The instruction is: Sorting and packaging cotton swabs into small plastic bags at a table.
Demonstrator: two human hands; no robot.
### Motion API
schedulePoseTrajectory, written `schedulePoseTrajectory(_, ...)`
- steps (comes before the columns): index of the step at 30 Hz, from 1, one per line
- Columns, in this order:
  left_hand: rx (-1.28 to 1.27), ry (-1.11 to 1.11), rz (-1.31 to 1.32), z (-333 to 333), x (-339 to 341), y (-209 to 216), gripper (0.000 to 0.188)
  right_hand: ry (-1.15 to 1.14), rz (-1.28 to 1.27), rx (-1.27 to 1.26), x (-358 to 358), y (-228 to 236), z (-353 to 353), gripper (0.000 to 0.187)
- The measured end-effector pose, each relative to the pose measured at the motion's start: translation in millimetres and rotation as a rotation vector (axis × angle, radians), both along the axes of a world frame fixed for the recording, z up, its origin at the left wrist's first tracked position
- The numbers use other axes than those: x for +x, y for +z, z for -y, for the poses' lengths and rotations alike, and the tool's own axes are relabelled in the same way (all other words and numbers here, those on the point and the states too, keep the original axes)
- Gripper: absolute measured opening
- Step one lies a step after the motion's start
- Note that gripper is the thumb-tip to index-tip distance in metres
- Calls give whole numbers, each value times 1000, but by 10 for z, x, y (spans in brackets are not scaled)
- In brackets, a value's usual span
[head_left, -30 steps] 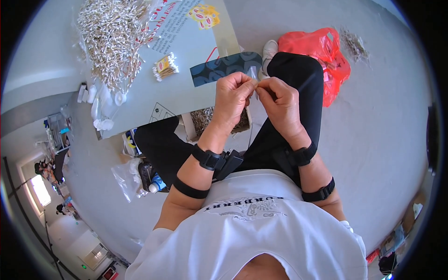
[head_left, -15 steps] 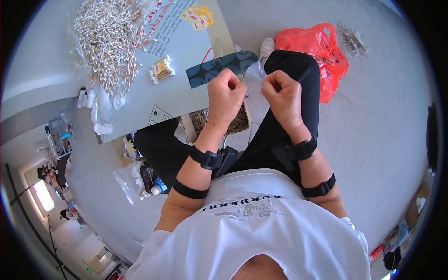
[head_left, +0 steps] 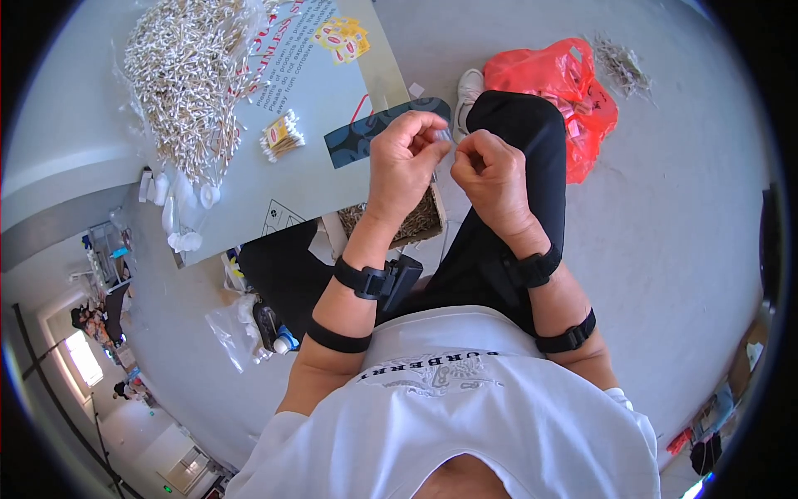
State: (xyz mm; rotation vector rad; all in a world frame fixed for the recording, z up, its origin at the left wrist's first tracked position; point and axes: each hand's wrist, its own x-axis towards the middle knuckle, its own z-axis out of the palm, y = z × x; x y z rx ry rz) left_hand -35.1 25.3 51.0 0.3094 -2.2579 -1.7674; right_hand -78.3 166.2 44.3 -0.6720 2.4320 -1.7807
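Note:
My left hand (head_left: 405,162) and my right hand (head_left: 496,179) are raised close together in front of my lap, over the table's near right corner. A small clear plastic bag (head_left: 443,135) shows at the left fingertips, pinched there. My right thumb and fingers are closed in a pinch beside it, apparently on its edge; the fingers partly hide this. A bundle of cotton swabs (head_left: 283,136) with a yellow label lies on the table to the left. Behind it is a large heap of loose cotton swabs (head_left: 187,83) on clear plastic.
Yellow paper labels (head_left: 341,39) and a dark blue patterned strip (head_left: 349,143) lie on the table (head_left: 241,220). Below its edge stands a cardboard box (head_left: 443,206) of thin brown sticks. A red plastic bag (head_left: 586,125) sits on the floor at right, beside scattered sticks (head_left: 623,65).
The clear plastic between my hands has drawn up to my left fingertips. My left fingers have spread somewhat, and my right hand has moved slightly left and down. The head view has shifted slightly.

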Motion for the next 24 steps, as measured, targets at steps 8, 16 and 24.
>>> schedulePoseTrajectory(8, -273, -114, -52, 72, -210, 114, 15, 108, -216, 54, -79, 23, -21, 12)
schedulePoseTrajectory(16, -583, -69, -215, 123, -637, -123, 11, -274, 255, -157, -251, -161, 96, 9)
schedulePoseTrajectory(24, -849, 31, -227, 246, -895, -448, 14, -458, 1303, -704, -153, -494, 267, 25)
